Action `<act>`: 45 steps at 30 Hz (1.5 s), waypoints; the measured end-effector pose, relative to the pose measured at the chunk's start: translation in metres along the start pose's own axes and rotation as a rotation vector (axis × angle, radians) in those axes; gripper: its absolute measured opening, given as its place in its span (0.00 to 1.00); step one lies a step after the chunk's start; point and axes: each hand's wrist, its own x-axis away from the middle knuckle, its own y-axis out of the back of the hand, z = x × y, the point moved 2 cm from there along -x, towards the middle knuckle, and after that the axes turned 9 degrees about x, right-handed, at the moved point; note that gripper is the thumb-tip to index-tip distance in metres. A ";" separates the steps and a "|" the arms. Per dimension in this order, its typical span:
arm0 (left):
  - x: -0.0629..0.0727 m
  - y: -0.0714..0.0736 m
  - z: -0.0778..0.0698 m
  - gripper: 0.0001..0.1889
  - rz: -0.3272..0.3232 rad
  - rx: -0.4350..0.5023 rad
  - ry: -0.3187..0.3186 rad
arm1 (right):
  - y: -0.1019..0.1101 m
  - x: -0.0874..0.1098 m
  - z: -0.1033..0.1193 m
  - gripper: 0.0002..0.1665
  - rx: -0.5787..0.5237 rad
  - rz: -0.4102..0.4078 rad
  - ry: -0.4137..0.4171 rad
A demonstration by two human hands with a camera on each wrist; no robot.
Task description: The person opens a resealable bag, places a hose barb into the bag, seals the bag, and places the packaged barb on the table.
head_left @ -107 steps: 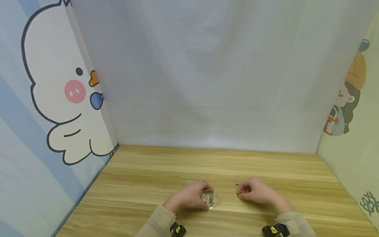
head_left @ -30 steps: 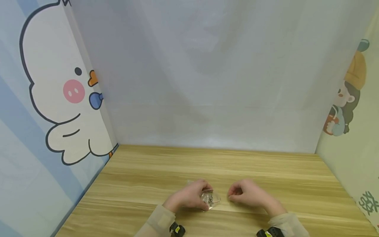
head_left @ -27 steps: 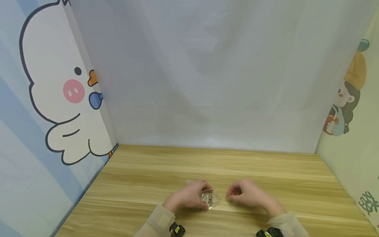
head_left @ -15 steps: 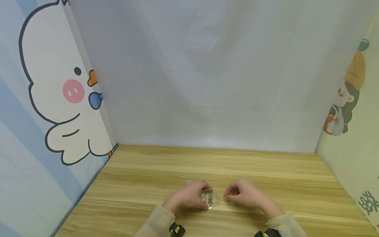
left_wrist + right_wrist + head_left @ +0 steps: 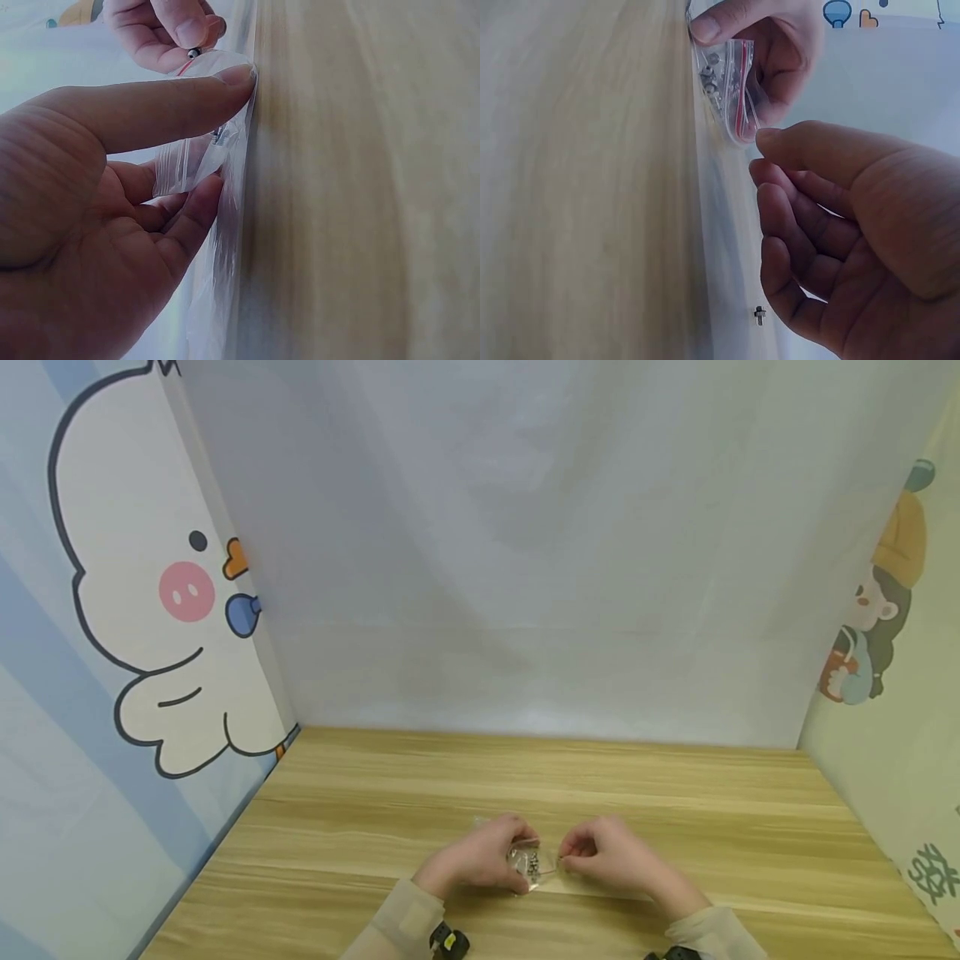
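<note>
My left hand [image 5: 483, 857] grips a small clear zip bag [image 5: 733, 90] with a red seal line. Several small metal screws [image 5: 709, 79] sit inside it. In the left wrist view, the bag's plastic [image 5: 176, 169] lies between the thumb and fingers. My right hand [image 5: 611, 857] is close beside the bag's mouth. Its thumb and forefinger pinch a small metal screw [image 5: 193, 53], whose exact shape is mostly covered by the fingertips. Another small screw with a wider collar [image 5: 760, 315] appears beyond the right fingers in the right wrist view.
Both hands work low over a wood-grain table [image 5: 360, 793]. A pale grey curtain [image 5: 525, 568] hangs behind it. Printed cloth panels stand at the left [image 5: 112, 693] and right [image 5: 885, 752] sides.
My right hand has moved left, bringing the pinched screw up to the bag's mouth. The left hand and bag have stayed in place.
</note>
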 end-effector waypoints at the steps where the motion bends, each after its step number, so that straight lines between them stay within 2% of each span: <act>1: 0.000 0.000 0.000 0.33 0.000 0.003 0.000 | 0.000 0.000 0.000 0.04 -0.002 -0.002 -0.001; 11: 0.000 -0.001 0.000 0.33 -0.004 0.012 0.003 | -0.005 -0.002 0.006 0.03 -0.010 -0.008 0.014; 20: 0.001 0.000 -0.001 0.33 -0.005 0.009 0.007 | -0.006 -0.002 0.012 0.04 -0.019 -0.016 -0.008; 23: 0.001 0.000 -0.002 0.33 -0.004 0.009 0.011 | -0.007 -0.003 0.013 0.01 -0.023 -0.018 -0.013; 29: 0.001 0.000 -0.001 0.33 0.002 0.014 0.016 | -0.008 -0.005 0.013 0.03 -0.052 -0.035 -0.029; 45: 0.003 0.002 -0.005 0.32 0.003 0.018 0.006 | -0.007 -0.005 0.015 0.03 -0.056 -0.051 -0.002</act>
